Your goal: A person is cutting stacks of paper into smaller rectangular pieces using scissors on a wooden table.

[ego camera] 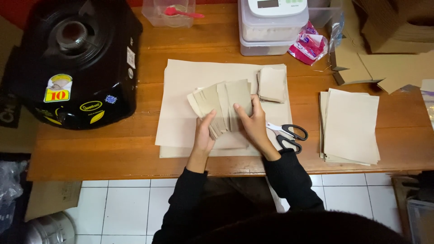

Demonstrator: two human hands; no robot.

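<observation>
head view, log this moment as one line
left hand + right hand: holding fanned paper pieces | over large sheets | scissors at right

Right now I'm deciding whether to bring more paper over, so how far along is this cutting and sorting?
Done: a small stack of cut pieces lies squared up on the large sheets. In hand: the left hand and right hand hold a fanned bundle of cut pieces, while the scissors lie idle. Left: those large sheets and another uncut pile to the right look whole.
</observation>
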